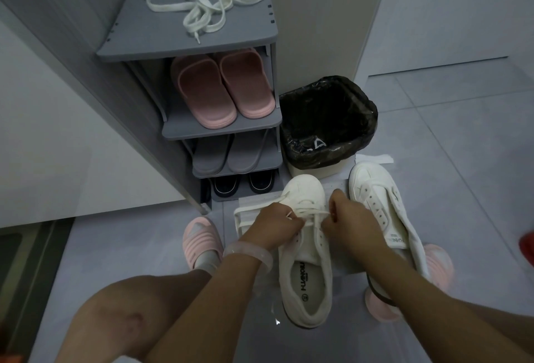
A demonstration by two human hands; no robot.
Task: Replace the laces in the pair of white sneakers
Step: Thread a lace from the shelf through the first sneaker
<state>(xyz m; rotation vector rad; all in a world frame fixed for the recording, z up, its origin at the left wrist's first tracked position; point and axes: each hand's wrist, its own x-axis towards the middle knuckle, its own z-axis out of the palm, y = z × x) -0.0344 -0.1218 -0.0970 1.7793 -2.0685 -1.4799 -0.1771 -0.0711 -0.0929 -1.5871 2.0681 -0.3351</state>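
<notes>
Two white sneakers stand on the grey floor in front of me. The left sneaker [306, 253] has a white lace [310, 212] crossing its lower eyelets. My left hand [274, 226] pinches one end of that lace at the sneaker's left side. My right hand [349, 218] pinches the other part of the lace at the right side. The right sneaker [381, 206] has no lace in its eyelets. A loose pile of white laces [211, 7] lies on top of the grey shoe rack [245, 41].
The rack holds pink slippers [219, 88], grey slippers [228, 154] and dark shoes [242, 185]. A bin with a black liner [326, 122] stands right of it. White paper sheets [372, 158] lie under the sneakers. My feet wear pink sandals [202, 241].
</notes>
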